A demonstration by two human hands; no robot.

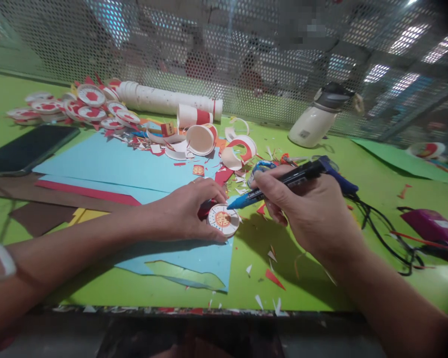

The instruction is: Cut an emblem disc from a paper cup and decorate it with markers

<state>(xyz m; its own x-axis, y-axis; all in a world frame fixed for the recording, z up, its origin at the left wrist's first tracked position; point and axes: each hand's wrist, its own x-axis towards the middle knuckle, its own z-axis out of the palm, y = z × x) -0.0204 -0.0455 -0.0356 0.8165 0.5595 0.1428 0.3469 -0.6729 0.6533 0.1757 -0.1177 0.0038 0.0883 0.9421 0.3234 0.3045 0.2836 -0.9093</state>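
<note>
Between the thumb and fingers of my left hand point(188, 211) is a small round white paper disc point(229, 229) with an orange emblem at its centre and blue marks around the rim. It rests at the edge of the light blue paper point(205, 256). My right hand point(309, 209) grips a blue marker point(276, 186) with a dark barrel. The marker's tip points down at the disc's upper edge; whether it touches cannot be made out. Cut paper cups point(201, 139) and scraps lie just beyond my hands.
Behind stand a pile of red-and-white paper discs point(91, 95), a stack of white cups point(164, 97) and a white bottle point(313, 117) against a perforated metal screen point(224, 59). A dark phone point(30, 146) lies left; a purple device point(431, 226) with black cord lies right.
</note>
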